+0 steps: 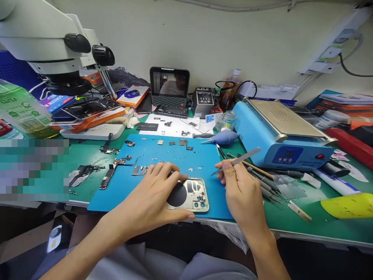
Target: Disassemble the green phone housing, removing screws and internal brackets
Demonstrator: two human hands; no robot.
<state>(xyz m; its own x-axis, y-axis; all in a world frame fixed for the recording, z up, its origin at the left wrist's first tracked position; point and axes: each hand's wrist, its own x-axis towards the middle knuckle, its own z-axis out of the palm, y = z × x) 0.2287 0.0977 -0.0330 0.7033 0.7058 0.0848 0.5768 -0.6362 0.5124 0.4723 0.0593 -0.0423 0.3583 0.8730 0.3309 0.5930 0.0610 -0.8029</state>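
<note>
My left hand (154, 190) spans an opened phone housing (190, 197) at the front edge of a blue mat (163, 149), fingers on its far side and thumb along the near side. The housing lies flat and shows a dark round pad, with camera openings at its right end. My right hand (240, 188) pinches metal tweezers (247, 154), tips pointing left over the mat, apart from the housing. Small screws and metal brackets (140, 170) are scattered beyond my left hand. To its left lies a long circuit board (107, 179).
A microscope (49, 42) overhangs the left side. A blue heating machine (279, 136), a blower bulb (224, 137) and several pen-like tools (264, 181) are at right. Behind the mat, a black phone battery (147, 126) rests on white paper, before a small screen (169, 83).
</note>
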